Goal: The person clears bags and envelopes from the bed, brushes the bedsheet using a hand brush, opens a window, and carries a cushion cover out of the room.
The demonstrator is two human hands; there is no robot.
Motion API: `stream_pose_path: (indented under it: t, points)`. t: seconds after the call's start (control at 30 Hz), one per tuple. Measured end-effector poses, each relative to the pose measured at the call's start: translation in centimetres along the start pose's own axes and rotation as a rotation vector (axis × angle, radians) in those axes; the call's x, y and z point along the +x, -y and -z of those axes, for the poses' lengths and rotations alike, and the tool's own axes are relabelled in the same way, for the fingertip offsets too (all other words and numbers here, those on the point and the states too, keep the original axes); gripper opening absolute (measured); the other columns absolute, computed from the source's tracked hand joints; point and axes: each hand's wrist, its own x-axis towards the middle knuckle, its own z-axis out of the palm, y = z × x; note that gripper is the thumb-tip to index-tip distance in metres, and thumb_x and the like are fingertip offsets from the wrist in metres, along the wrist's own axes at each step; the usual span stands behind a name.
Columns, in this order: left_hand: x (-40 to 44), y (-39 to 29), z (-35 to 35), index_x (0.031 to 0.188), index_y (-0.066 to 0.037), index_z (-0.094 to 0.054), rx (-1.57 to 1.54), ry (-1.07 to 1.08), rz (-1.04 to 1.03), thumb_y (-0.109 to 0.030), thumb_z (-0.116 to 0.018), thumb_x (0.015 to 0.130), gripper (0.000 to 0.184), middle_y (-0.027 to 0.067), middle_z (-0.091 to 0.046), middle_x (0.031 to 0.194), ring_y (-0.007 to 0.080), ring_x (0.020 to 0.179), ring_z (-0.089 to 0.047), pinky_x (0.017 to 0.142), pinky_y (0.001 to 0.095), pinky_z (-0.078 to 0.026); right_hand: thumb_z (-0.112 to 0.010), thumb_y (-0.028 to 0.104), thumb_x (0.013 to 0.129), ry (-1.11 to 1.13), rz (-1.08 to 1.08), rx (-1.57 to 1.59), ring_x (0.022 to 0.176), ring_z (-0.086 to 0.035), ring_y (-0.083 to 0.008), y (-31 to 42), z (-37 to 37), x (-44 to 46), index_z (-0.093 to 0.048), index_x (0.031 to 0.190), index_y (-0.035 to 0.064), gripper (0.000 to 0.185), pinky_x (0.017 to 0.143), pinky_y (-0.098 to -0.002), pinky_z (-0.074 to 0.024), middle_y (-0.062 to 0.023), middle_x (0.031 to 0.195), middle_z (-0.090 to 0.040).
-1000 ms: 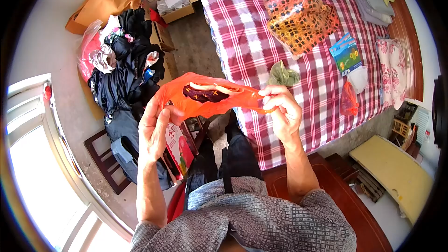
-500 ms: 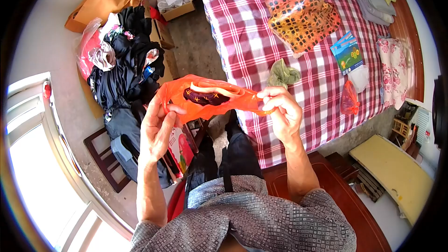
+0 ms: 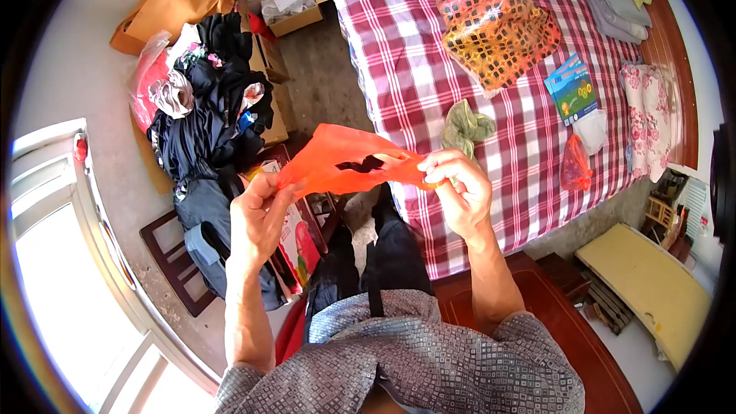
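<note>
An orange-red plastic bag [image 3: 330, 155] is stretched between my two hands in front of my body. My left hand [image 3: 259, 211] pinches its left end between thumb and fingers. At the right end, my right hand [image 3: 458, 188] grips the bag's edge the same way. Through the narrow opening shows a bit of a dark item [image 3: 362, 163]; most of it is hidden by the plastic. Just beyond my right hand, a crumpled green bag [image 3: 466, 124] lies on the bed.
The bed [image 3: 399, 54] with a red checked cover holds an orange patterned bag [image 3: 500, 34], blue booklets [image 3: 571, 92] and a small red bag [image 3: 575, 165]. Dark clothes [image 3: 211, 107] are piled at left. A yellow board [image 3: 644, 284] stands lower right.
The bag's mouth has narrowed, and its upper side now stands higher, covering most of the dark item that showed before. Both hands keep their hold in nearly the same places.
</note>
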Motion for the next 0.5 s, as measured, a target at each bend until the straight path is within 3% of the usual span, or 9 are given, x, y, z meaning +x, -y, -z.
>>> stream_pose_path:
  t: [0.07,0.13,0.17,0.2,0.27,0.33,0.37,0.47,0.5]
  points:
    - [-0.2,-0.4,-0.1,0.093,0.000,-0.066,0.061,-0.023,0.043,-0.004,-0.070,0.091,0.006,0.0104,-0.067,0.113,0.0136,0.093,-0.062,0.084,0.0263,-0.050,-0.061,-0.010,0.084,-0.001,0.003,0.010,0.090,-0.067,-0.0220,0.5,-0.2,0.2,-0.063,0.085,0.0001,0.010,0.079,-0.0309,-0.0534,-0.0123,0.096,-0.069]
    - [-0.4,-1.0,-0.5,0.089,-0.003,-0.066,0.205,-0.044,-0.357,-0.007,-0.072,0.089,0.007,0.0167,-0.060,0.131,0.0235,0.117,-0.058,0.099,0.0365,-0.046,-0.062,-0.010,0.083,-0.001,0.007,0.020,0.089,-0.068,-0.0222,1.2,-0.4,0.2,-0.063,0.086,-0.0001,0.010,0.078,-0.0311,-0.0535,-0.0123,0.094,-0.069]
    - [-0.4,-1.1,-1.0,0.087,-0.005,-0.066,0.208,-0.030,-0.434,-0.010,-0.076,0.086,0.011,0.0206,-0.053,0.140,0.0319,0.135,-0.046,0.108,0.0455,-0.038,-0.062,-0.010,0.083,0.013,-0.015,0.033,0.087,-0.068,-0.0224,1.6,-0.5,0.1,-0.064,0.086,-0.0003,0.010,0.078,-0.0313,-0.0536,-0.0124,0.092,-0.069]
    - [-0.5,-1.5,-1.3,0.087,-0.006,-0.063,0.245,0.002,-0.505,-0.012,-0.076,0.087,0.013,0.0194,-0.051,0.143,0.0336,0.141,-0.039,0.113,0.0486,-0.032,-0.062,-0.009,0.082,0.030,-0.036,0.047,0.086,-0.068,-0.0225,2.0,-0.6,0.1,-0.064,0.087,-0.0004,0.010,0.078,-0.0316,-0.0537,-0.0125,0.091,-0.069]
    - [-1.0,-1.1,-2.9,0.089,-0.008,-0.061,-0.055,0.139,-0.446,-0.014,-0.076,0.088,0.016,0.0166,-0.057,0.138,0.0327,0.141,-0.040,0.116,0.0491,-0.028,-0.064,-0.008,0.081,0.043,-0.056,0.056,0.083,-0.069,-0.0216,3.1,-1.0,0.0,-0.065,0.088,-0.0005,0.010,0.076,-0.0311,-0.0539,-0.0123,0.088,-0.069]
    - [-1.7,-1.9,-4.1,0.091,-0.008,-0.061,-0.119,0.260,-0.459,-0.011,-0.077,0.086,0.017,0.0099,-0.068,0.122,0.0333,0.133,-0.050,0.113,0.0507,-0.033,-0.065,-0.008,0.080,0.147,-0.045,0.046,0.080,-0.069,-0.0212,4.3,-1.2,0.1,-0.065,0.088,0.0002,0.012,0.072,-0.0307,-0.0539,-0.0118,0.087,-0.069]
    - [-1.7,-2.0,-4.8,0.095,-0.008,-0.062,-0.176,0.321,-0.532,-0.009,-0.075,0.089,0.014,0.0058,-0.071,0.108,0.0289,0.126,-0.057,0.114,0.0522,-0.032,-0.065,-0.008,0.079,0.170,0.015,0.022,0.077,-0.068,-0.0210,4.5,-1.5,-0.1,-0.065,0.088,0.0010,0.013,0.070,-0.0306,-0.0534,-0.0110,0.086,-0.069]
    - [-2.1,-1.7,-5.6,0.103,-0.007,-0.065,-0.189,0.409,-0.467,-0.006,-0.075,0.087,0.019,0.0040,-0.069,0.101,0.0232,0.110,-0.065,0.117,0.0546,-0.029,-0.066,-0.008,0.078,0.213,0.030,0.042,0.075,-0.067,-0.0205,5.0,-2.8,-0.3,-0.064,0.090,0.0017,0.015,0.068,-0.0305,-0.0522,-0.0096,0.086,-0.069]
    - [-2.1,-1.8,-5.5,0.108,-0.005,-0.066,-0.147,0.431,-0.473,-0.001,-0.072,0.088,0.021,0.0060,-0.068,0.101,0.0236,0.104,-0.065,0.110,0.0478,-0.040,-0.067,-0.009,0.078,0.209,0.052,0.052,0.075,-0.066,-0.0201,5.0,-3.2,-0.2,-0.064,0.091,0.0015,0.017,0.068,-0.0302,-0.0518,-0.0092,0.086,-0.068]
